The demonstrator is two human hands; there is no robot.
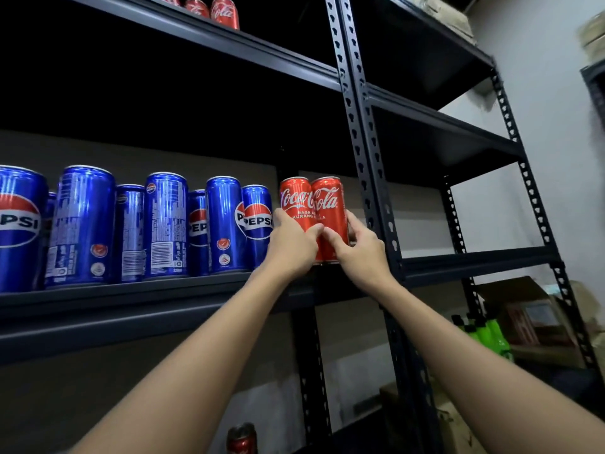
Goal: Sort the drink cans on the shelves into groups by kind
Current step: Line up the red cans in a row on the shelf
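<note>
While your left hand (292, 245) curls round the left Coca-Cola can (295, 204) and your right hand (358, 249) round the right Coca-Cola can (329, 208), both stand upright and touching at the right end of the middle shelf (157, 291), by the upright post (366, 158). Sorting looks well along: the Pepsi cans (163, 224) fill that shelf's left side, and more Coca-Cola cans (226, 11) stand on the top shelf (229, 44). One red can (242, 439) low down, too dim to name, seems left to place.
</note>
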